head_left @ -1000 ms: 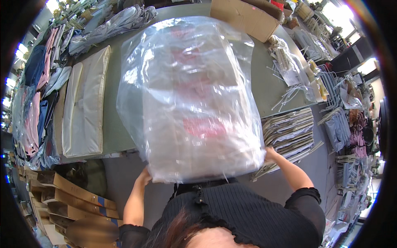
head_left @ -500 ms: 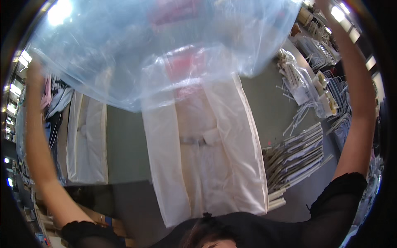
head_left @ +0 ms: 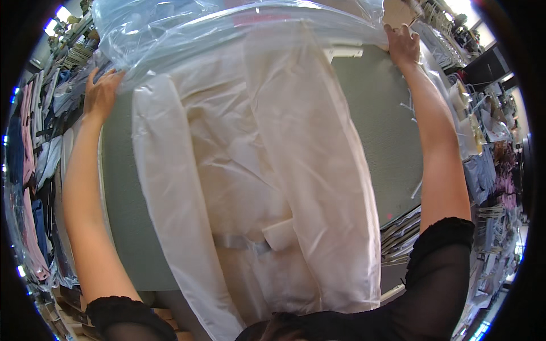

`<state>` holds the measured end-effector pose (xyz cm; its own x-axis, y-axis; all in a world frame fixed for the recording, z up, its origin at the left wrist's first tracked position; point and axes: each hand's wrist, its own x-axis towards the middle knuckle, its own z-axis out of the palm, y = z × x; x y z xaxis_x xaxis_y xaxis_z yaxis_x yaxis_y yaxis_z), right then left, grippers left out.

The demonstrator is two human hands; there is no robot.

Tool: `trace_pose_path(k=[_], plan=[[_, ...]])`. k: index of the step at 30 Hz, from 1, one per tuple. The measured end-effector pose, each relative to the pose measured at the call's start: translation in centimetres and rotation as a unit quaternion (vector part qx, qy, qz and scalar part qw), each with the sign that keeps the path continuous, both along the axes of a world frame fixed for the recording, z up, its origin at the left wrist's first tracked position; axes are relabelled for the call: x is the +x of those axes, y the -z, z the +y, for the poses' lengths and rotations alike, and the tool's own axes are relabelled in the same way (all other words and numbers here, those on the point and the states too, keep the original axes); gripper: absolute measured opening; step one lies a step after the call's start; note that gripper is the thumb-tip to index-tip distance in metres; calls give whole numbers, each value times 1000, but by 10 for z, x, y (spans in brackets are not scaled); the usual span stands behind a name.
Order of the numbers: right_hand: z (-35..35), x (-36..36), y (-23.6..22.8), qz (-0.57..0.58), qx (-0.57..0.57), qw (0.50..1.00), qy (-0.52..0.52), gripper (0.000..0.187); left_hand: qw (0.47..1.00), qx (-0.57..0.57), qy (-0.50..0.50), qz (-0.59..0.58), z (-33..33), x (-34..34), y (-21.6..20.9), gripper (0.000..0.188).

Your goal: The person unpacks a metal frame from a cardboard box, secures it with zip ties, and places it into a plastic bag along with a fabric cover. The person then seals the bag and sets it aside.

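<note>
A large clear plastic bag (head_left: 170, 34) with a bluish tint spans the far side of the table, bunched and wrinkled. My left hand (head_left: 104, 91) pinches its edge at the left, one finger pointing up. At the far right my right hand (head_left: 402, 46) grips the other side, fingers curled. Between my arms lies a cream, satiny cloth piece (head_left: 307, 136) with long side panels folded inward. Across its middle runs a greyish strap (head_left: 233, 241) beside a small cream tab (head_left: 281, 234). The plastic covers the cloth's far end.
The grey-green table (head_left: 378, 108) shows on both sides of the cloth. Thin hangers (head_left: 401, 233) are stacked at the right, with more bagged items beyond. A white bar-shaped piece (head_left: 347, 52) lies near the bag. Clothes (head_left: 34, 165) hang along the left.
Both hands have come down and inward from high at the sides. The plastic bag has dropped and moved away, uncovering more of the cream cloth, which appears larger and nearer.
</note>
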<state>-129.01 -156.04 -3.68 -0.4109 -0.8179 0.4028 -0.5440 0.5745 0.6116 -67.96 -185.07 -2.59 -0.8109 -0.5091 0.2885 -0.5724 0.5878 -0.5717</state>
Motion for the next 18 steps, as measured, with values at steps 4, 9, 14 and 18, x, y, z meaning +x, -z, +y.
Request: trace_pose_path(k=[4, 9, 14, 18], plan=[[-22, -48, 65, -136, -119, 980, 86, 37, 985, 80, -29, 148, -75, 6, 51, 29], [-54, -107, 97, -250, -202, 945, 62, 34, 877, 339, -92, 328, -92, 16, 14, 29], [-48, -261, 92, -606, -555, 570, -23, 41, 731, 495, -108, 458, -112, -24, 6, 33], [-45, -242, 109, -504, -457, 725, -110, 40, 510, 607, -26, 609, -96, -43, 7, 34]])
